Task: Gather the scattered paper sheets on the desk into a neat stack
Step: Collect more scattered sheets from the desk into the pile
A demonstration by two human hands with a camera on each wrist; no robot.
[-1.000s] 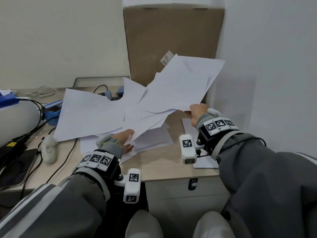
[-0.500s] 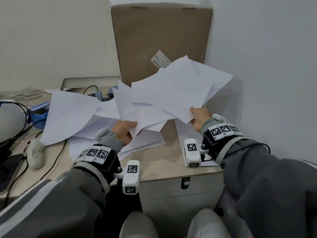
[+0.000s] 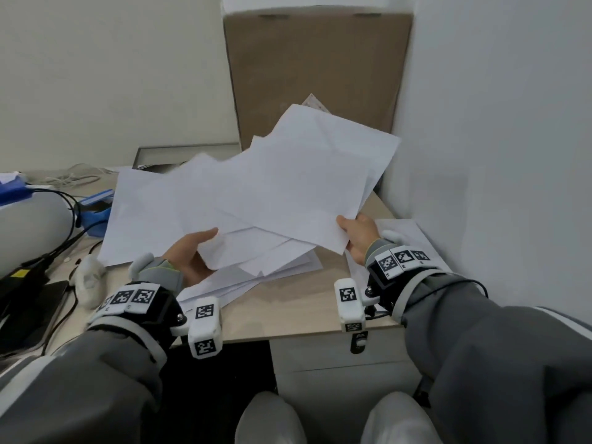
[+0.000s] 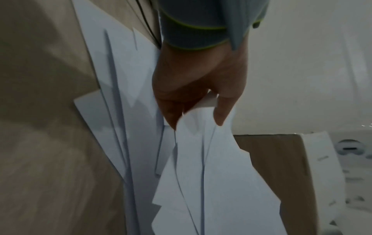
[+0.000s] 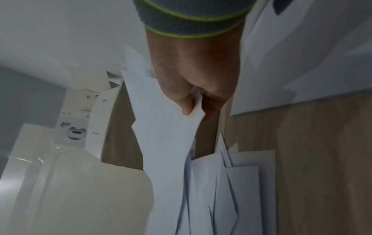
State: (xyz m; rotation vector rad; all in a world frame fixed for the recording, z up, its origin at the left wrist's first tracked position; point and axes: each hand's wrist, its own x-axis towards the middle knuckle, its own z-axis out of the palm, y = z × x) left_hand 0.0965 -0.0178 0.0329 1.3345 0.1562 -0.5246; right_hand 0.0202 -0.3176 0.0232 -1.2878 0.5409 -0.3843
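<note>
Several white paper sheets (image 3: pixel 288 187) are held fanned and overlapping above the desk (image 3: pixel 288 312). My left hand (image 3: pixel 192 251) pinches their near left edge, thumb on top; the left wrist view shows the same grip, left hand (image 4: pixel 199 98) on the sheets (image 4: pixel 211 182). My right hand (image 3: pixel 355 233) pinches the near right corner of the top sheets, and the right wrist view shows the thumb of that right hand (image 5: pixel 191 95) pressed on the paper (image 5: pixel 167 143). More sheets (image 3: pixel 266 274) lie in a loose pile under the held ones. One sheet (image 3: pixel 403 232) lies flat under my right wrist.
A tall cardboard box (image 3: pixel 317 75) stands at the back against the wall. On the left are black cables (image 3: pixel 64 232), a blue object (image 3: pixel 96 213), a white mouse (image 3: pixel 88 278) and a dark phone (image 3: pixel 32 315). A drawer unit (image 3: pixel 336 357) sits below the desk's front edge.
Both hands have brought the two fans of sheets together, so they now overlap as one spread. The right-hand sheets have come down from their steeper tilt towards the left-hand ones.
</note>
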